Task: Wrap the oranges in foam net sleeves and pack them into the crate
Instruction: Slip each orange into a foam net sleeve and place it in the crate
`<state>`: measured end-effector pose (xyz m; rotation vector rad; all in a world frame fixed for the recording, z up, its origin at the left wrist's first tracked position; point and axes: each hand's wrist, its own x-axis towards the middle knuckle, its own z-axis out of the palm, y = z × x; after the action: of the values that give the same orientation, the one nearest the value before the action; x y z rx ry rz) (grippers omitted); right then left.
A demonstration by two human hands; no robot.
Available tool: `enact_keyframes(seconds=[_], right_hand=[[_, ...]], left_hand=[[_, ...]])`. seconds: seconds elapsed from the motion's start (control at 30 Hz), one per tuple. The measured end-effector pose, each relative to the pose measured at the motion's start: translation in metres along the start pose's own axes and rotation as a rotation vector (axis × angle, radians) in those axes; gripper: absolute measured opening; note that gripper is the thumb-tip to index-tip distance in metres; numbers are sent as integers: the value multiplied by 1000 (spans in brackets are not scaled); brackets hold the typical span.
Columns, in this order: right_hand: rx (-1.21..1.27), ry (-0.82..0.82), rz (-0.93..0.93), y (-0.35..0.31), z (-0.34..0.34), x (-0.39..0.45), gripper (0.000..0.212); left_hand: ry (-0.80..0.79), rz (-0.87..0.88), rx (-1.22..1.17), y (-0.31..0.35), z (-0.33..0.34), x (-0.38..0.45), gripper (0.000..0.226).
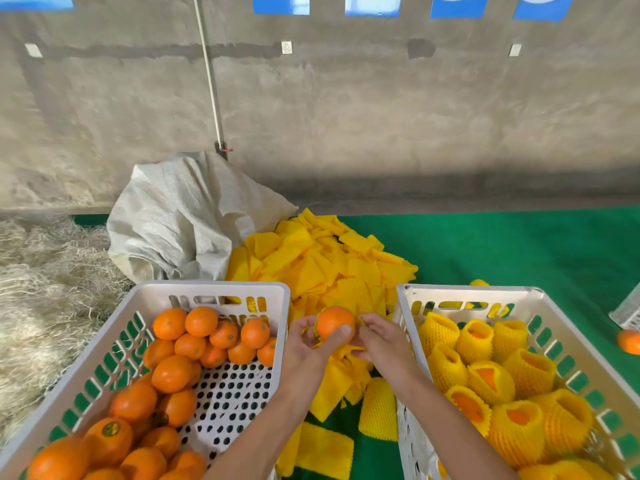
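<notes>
Far left, straw (45,306) is spread over the ground, and a crumpled white sack (180,220) is slumped against the wall behind it. Next comes the left crate (207,289), where bare oranges (173,372) are piled along the far and left sides, with much of the perforated floor laid bare.

In the gap between the two crates, the action: an orange (335,323) is held up, gripped by the left hand (308,344), thumb curled across its near face. A foam net sleeve (317,336) is seen bunched at the fruit's lower edge, only just started; most of the peel is uncovered. The sleeve's right edge is pinched by the right hand (381,341), fingers curled at the fruit's side. So the wrapping step is judged to be in hand, at its very start.

Behind and beneath the hands, a heap of spare sleeves (322,261) is scattered over the green mat (519,251).

To the right, the right crate (467,292) is well stocked with wrapped oranges (491,375), set mostly with open ends upward. A stray orange (628,341) is left on the mat at the far edge.

What is called for next, by judgement: the net must be stretched wide and drawn up over the fruit, then the wrapped orange carried right and set into a gap among the others.
</notes>
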<state>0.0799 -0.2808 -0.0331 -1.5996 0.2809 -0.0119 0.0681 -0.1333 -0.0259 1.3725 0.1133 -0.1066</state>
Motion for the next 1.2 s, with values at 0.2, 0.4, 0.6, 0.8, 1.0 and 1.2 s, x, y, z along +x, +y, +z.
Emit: enact_keyframes(seconds=[0.2, 0.4, 0.6, 0.8, 1.0, 1.2], right_hand=[[28, 67, -13, -2, -5, -1, 14], [-115, 38, -39, -2, -3, -3, 12], [-5, -36, -58, -4, -1, -5, 19], [-136, 38, -183, -2, -2, -6, 21], [-246, 30, -203, 2, -2, -5, 15], [-440, 111, -676, -6, 0, -16, 17]], left_hand=[[-4, -10, 28, -3, 1, 0, 81], [-27, -5, 20, 2, -1, 1, 78], [-6, -21, -7, 8, -2, -1, 49], [-51, -12, -77, 10, -2, 0, 44], [41, 28, -42, 4, -1, 1, 58], [115, 108, 219, -10, -2, 3, 68]])
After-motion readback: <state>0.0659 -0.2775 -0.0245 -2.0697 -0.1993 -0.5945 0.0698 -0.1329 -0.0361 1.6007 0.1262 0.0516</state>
